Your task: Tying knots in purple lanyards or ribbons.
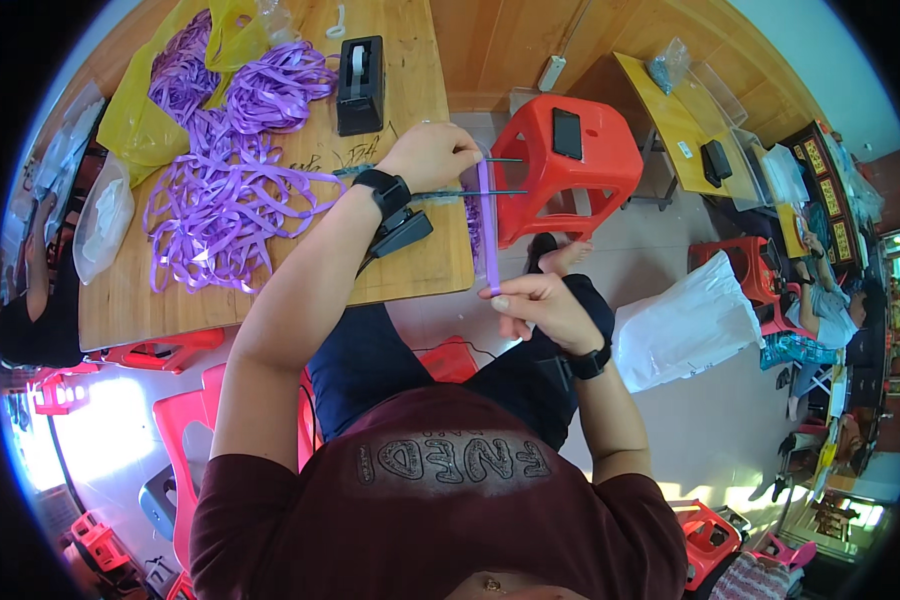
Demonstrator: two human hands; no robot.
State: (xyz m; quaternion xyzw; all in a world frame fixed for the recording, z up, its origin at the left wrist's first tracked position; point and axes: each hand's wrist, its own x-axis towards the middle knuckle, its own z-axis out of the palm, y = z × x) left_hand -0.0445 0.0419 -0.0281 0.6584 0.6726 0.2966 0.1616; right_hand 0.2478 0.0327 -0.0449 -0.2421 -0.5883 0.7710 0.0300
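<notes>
A narrow purple ribbon (489, 230) runs taut between my hands, just off the table's right edge. My right hand (545, 305) pinches its lower end above my knee. Up by the ribbon's top, my left hand (430, 157) has its fingertips closed on it. Two thin dark rods (510, 192) jut out past the table edge, and the ribbon lies across them. More purple ribbon hangs behind, partly hidden. A big tangled heap of purple ribbons (215, 215) covers the table's left part. A black device (402, 232), maybe a clamp or stapler, sits under my left wrist.
On the wooden table (410, 60) stand a black tape dispenser (360, 85) and a yellow plastic bag (142, 115). A red stool (590, 165) beside it carries a phone (567, 133). A white sack (685, 325) lies on the floor at right. Other people sit at both sides.
</notes>
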